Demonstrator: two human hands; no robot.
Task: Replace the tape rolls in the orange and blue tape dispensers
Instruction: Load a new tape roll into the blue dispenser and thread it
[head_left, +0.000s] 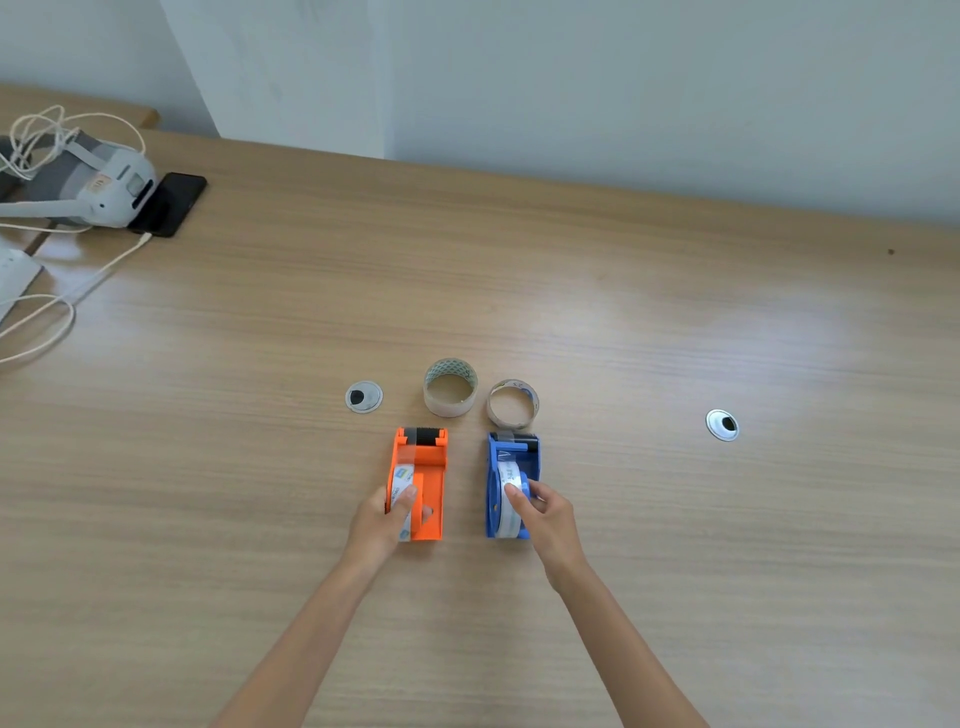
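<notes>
The left hand (387, 519) grips the orange dispenser's roll (402, 483) at the near end, with the thumb laid across the top of the roll and a fingertip showing on the far side of the hub. The right hand (548, 514) pinches the blue dispenser's roll (509, 475), thumb on the tape and the other fingers curled against the blue hub. Both forearms reach in from the near edge.

The orange dispenser (431, 467) and the blue dispenser (532, 460) lie side by side on the wooden table (623, 312), a small gap between them, cutter ends pointing away from the person. Each has its roll seated in it.

Just beyond the cutters two loose rolls lie flat: a wide roll (449, 408) past the orange dispenser and a thin roll (492, 408) touching or nearly touching the blue one.

A round metal cable hole (363, 397) sits left of the wide roll, and a second hole (722, 425) well off to the right. At the far left corner are a white headset (104, 187), a black phone (174, 202) beside it, and white cables (36, 322)
</notes>
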